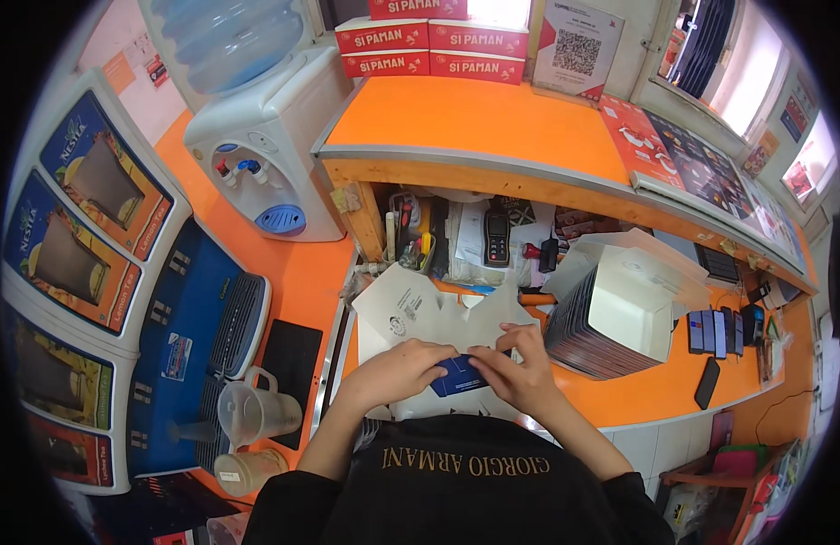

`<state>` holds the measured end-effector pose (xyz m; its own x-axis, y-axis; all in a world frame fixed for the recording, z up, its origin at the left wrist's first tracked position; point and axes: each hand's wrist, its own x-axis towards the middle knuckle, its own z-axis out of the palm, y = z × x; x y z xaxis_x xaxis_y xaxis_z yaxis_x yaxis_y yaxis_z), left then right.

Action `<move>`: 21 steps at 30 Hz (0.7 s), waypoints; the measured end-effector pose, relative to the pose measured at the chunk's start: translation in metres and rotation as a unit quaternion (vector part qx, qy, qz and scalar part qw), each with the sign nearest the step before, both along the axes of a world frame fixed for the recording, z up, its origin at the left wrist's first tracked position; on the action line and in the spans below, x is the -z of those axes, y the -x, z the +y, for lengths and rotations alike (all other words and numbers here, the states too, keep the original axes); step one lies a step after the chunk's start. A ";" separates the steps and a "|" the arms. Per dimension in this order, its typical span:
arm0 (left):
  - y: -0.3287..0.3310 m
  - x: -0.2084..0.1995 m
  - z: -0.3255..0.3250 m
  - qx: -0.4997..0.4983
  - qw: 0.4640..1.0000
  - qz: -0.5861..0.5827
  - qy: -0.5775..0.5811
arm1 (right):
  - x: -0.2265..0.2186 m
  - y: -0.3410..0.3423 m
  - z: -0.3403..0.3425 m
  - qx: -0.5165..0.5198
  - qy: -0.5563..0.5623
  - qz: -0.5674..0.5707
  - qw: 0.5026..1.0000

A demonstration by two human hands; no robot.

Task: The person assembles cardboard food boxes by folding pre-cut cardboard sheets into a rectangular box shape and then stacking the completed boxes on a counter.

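Close in front of my body, my left hand and my right hand hold a small dark blue packet with white print between them. The left fingers are closed on its left side. At its upper right edge, the right thumb and fingers pinch together. Whether it is a box or a pouch I cannot tell. Below and behind the hands lies an unfolded white cardboard sheet with small grey print. Just right of my right hand stands a tall stack of nested cardboard boxes, white inside with open flaps.
An orange counter with a shelf beneath holds a card terminal. Red boxes are piled on top. Several phones lie at right. On the left stand a water dispenser, a drinks machine and a plastic pitcher.
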<state>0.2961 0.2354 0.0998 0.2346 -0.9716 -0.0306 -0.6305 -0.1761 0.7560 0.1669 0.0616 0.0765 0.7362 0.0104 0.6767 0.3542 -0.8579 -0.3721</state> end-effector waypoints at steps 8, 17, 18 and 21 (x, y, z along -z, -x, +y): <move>-0.006 0.014 -0.001 0.032 0.999 -0.032 -0.007 | 0.008 0.003 0.010 -0.009 -0.044 0.107 0.993; 0.033 0.053 -0.003 0.067 0.989 -0.057 -0.122 | 0.080 -0.008 -0.027 0.220 -0.098 0.114 0.964; 0.042 0.055 -0.002 0.079 0.983 -0.031 -0.166 | 0.097 -0.011 -0.038 0.240 -0.142 0.228 0.933; 0.049 0.049 -0.007 0.133 0.954 0.024 -0.269 | 0.102 -0.017 -0.052 0.263 -0.182 0.367 0.874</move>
